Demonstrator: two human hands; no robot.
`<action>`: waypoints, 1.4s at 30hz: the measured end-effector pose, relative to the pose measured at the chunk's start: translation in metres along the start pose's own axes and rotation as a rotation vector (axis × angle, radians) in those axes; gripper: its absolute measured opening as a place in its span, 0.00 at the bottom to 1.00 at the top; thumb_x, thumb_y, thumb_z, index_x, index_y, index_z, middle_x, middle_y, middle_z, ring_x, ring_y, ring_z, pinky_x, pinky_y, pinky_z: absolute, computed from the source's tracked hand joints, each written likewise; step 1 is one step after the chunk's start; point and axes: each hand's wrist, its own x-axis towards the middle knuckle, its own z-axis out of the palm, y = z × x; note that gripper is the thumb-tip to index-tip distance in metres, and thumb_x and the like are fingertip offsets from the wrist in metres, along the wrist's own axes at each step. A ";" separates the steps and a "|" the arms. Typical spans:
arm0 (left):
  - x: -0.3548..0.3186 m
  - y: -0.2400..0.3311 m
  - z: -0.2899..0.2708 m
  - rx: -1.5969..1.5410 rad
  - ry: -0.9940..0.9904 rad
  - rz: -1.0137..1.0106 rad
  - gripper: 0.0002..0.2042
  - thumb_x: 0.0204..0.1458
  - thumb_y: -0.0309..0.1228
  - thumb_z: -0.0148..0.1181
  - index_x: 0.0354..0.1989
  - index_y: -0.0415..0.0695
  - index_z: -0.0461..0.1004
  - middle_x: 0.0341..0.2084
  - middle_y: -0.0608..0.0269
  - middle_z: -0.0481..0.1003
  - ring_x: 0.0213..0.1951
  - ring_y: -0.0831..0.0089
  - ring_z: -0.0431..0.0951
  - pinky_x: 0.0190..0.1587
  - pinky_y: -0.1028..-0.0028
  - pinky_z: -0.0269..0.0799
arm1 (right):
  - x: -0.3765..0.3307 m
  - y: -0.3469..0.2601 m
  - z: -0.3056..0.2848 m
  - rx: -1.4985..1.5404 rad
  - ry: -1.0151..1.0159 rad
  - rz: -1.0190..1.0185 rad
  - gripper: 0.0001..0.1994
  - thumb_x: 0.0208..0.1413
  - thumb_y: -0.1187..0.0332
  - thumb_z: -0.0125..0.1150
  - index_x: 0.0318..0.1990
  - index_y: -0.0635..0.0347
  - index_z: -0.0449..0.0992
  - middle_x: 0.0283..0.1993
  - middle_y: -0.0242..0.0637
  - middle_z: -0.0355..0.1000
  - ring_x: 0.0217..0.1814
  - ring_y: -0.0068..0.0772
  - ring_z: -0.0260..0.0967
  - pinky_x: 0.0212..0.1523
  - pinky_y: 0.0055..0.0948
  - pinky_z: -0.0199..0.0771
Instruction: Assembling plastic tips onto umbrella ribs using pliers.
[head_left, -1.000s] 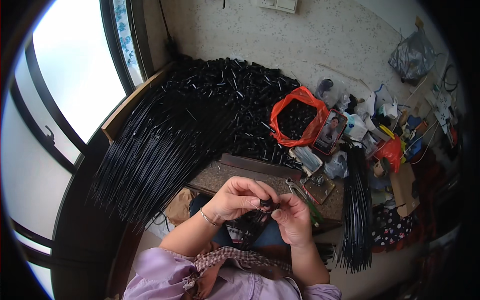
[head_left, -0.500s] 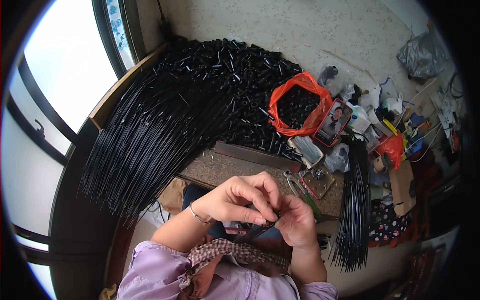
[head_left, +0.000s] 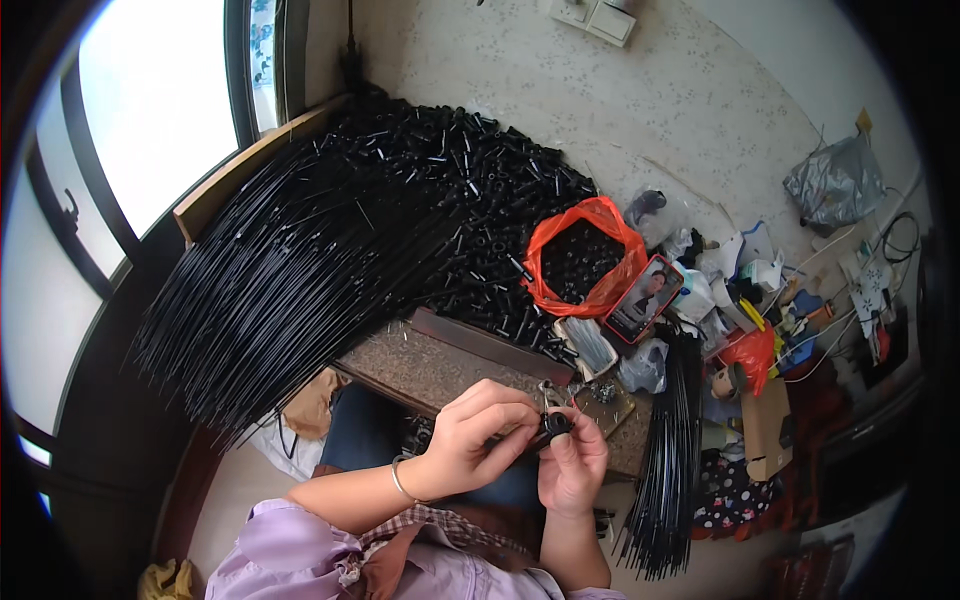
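Note:
My left hand (head_left: 480, 435) and my right hand (head_left: 575, 465) meet just above my lap, in front of a small brown work board (head_left: 440, 370). Both pinch a small black cylindrical part (head_left: 556, 425) with a thin black rod running from it under my left fingers. A metal bracelet sits on my left wrist. A large fan of long thin black rods (head_left: 290, 270) lies to the left, and a heap of short black tube pieces (head_left: 470, 190) lies beyond the board.
A red plastic bag (head_left: 585, 260) full of black parts sits behind the board. A bundle of black rods (head_left: 665, 450) hangs at my right. Clutter of bags, boxes and cables (head_left: 770, 300) fills the right side. A window (head_left: 150, 110) is at left.
The view has shifted down and left a little. My hands stay together on the small black part, with the fingers turning slightly around it.

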 end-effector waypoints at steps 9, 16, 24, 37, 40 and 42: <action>-0.005 0.008 -0.011 -0.301 -0.125 -0.278 0.14 0.41 0.28 0.65 0.34 0.34 0.70 0.30 0.56 0.72 0.32 0.72 0.73 0.35 0.76 0.69 | 0.000 -0.004 -0.002 -0.356 -0.159 -0.192 0.08 0.41 0.75 0.66 0.31 0.64 0.74 0.33 0.35 0.69 0.34 0.23 0.65 0.35 0.19 0.65; 0.002 0.011 -0.009 -0.189 -0.274 -0.077 0.11 0.51 0.33 0.53 0.35 0.37 0.69 0.27 0.56 0.71 0.30 0.65 0.72 0.34 0.73 0.67 | -0.001 -0.004 0.002 -0.080 -0.133 0.044 0.16 0.38 0.77 0.69 0.36 0.62 0.70 0.30 0.28 0.66 0.32 0.16 0.62 0.33 0.16 0.64; -0.020 0.004 -0.011 -1.085 -0.597 -0.637 0.27 0.53 0.54 0.41 0.39 0.36 0.61 0.29 0.52 0.69 0.23 0.74 0.68 0.27 0.77 0.65 | 0.002 -0.020 0.009 -0.375 -0.252 0.096 0.48 0.22 0.68 0.78 0.57 0.58 0.54 0.45 0.29 0.54 0.37 0.17 0.56 0.40 0.17 0.60; -0.012 0.001 -0.007 -1.268 -0.497 -0.821 0.18 0.45 0.39 0.61 0.33 0.36 0.65 0.27 0.55 0.70 0.26 0.70 0.73 0.27 0.77 0.69 | -0.014 -0.058 0.023 -1.349 -0.202 -0.842 0.18 0.30 0.63 0.72 0.32 0.58 0.75 0.31 0.31 0.67 0.32 0.33 0.61 0.31 0.28 0.64; -0.015 0.004 -0.004 -1.208 -0.447 -0.840 0.19 0.45 0.39 0.63 0.33 0.36 0.65 0.28 0.54 0.70 0.24 0.71 0.73 0.25 0.78 0.70 | -0.015 -0.065 0.024 -1.422 -0.209 -0.850 0.15 0.32 0.64 0.71 0.30 0.58 0.75 0.29 0.30 0.67 0.32 0.33 0.61 0.31 0.28 0.63; -0.018 0.003 -0.001 -1.090 -0.410 -0.746 0.19 0.47 0.41 0.60 0.35 0.37 0.65 0.27 0.58 0.71 0.24 0.76 0.72 0.24 0.82 0.68 | -0.015 -0.066 0.023 -1.449 -0.212 -0.814 0.14 0.33 0.66 0.69 0.29 0.59 0.75 0.29 0.30 0.67 0.31 0.34 0.61 0.32 0.28 0.62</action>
